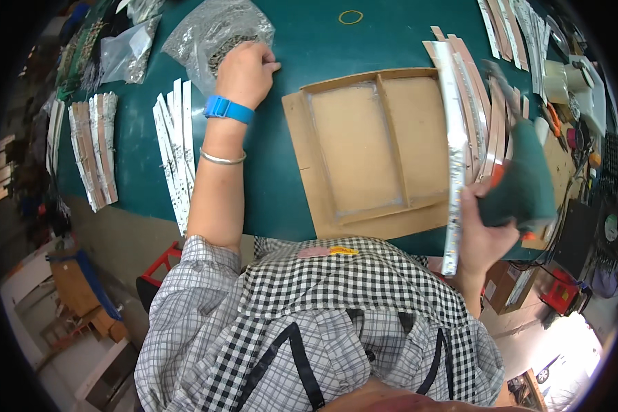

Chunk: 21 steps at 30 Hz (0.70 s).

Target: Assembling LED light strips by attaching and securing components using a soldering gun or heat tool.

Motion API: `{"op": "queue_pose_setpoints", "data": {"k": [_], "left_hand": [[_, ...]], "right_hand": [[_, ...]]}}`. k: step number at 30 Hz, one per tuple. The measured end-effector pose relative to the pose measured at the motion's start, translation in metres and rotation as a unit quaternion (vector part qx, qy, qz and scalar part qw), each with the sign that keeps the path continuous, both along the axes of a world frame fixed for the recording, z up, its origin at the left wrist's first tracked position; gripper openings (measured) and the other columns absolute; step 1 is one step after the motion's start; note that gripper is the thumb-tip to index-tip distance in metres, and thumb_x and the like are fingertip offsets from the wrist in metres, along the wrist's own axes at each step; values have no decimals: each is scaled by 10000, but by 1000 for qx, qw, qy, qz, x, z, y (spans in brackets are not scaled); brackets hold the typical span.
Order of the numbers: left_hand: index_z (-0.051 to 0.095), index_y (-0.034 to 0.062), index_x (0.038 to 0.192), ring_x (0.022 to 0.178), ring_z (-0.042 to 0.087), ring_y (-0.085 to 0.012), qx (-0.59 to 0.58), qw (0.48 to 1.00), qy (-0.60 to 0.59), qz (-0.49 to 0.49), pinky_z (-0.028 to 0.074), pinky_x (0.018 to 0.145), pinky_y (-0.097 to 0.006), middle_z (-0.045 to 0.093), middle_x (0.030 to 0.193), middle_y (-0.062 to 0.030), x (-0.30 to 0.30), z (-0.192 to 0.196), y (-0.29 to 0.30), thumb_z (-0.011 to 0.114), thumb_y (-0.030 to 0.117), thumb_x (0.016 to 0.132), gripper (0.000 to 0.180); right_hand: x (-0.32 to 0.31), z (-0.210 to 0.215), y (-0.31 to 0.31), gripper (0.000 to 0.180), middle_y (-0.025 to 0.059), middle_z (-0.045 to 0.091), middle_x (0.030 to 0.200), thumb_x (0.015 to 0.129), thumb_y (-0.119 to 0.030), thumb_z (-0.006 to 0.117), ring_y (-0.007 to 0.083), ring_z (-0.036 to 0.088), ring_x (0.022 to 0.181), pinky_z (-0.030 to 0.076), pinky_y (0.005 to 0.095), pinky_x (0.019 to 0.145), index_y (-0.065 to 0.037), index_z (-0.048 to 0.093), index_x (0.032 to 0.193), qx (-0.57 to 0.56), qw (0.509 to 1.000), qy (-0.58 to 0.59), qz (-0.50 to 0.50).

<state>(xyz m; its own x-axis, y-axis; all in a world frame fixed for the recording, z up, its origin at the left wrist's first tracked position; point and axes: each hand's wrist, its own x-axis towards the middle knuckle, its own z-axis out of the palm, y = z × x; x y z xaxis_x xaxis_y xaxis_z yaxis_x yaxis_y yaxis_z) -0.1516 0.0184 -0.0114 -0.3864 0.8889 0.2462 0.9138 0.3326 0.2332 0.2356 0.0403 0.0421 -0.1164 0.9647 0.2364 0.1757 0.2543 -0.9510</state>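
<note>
My left hand (246, 72) is at the mouth of a clear plastic bag (189, 34) filled with small metal-looking parts (230, 48). Its fingers are curled together, and whatever they pinch is hidden. On the other side, my right hand (486, 237) grips a green power drill (522, 178), blurred by motion, its front end pointing away from me. A long white LED strip (453, 158) runs upright along the thumb of that hand and past the table's front edge; I cannot tell if the hand also holds it. Between my hands lies a shallow cardboard tray (296, 130) with a divider.
White strips (175, 147) lie left of my forearm, with another bundle (95, 147) farther left. More strips (474, 89) fan out right of the tray. A rubber band (351, 16) rests on the green table (309, 41). Tape rolls (563, 77) and tools crowd the right edge.
</note>
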Motion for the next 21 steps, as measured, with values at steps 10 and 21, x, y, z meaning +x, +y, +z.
{"op": "queue_pose_setpoints", "data": {"k": [10, 21], "left_hand": [[714, 2, 1003, 768, 696, -153, 92, 960, -240, -114, 548, 720, -265, 726, 884, -102, 72, 47, -56, 633, -8, 886, 143], [737, -14, 903, 782, 685, -115, 79, 829, -542, -114, 552, 725, -229, 731, 854, -69, 105, 46, -69, 740, 8, 846, 61]], "right_hand": [[-59, -39, -9, 338, 73, 678, 880, 767, 5, 805, 131, 638, 782, 515, 277, 724, -2, 601, 1036, -21, 985, -126, 117], [-50, -31, -11, 365, 34, 599, 910, 785, 62, 765, 97, 574, 778, 486, 235, 714, -3, 575, 1090, -51, 985, -142, 82]]}}
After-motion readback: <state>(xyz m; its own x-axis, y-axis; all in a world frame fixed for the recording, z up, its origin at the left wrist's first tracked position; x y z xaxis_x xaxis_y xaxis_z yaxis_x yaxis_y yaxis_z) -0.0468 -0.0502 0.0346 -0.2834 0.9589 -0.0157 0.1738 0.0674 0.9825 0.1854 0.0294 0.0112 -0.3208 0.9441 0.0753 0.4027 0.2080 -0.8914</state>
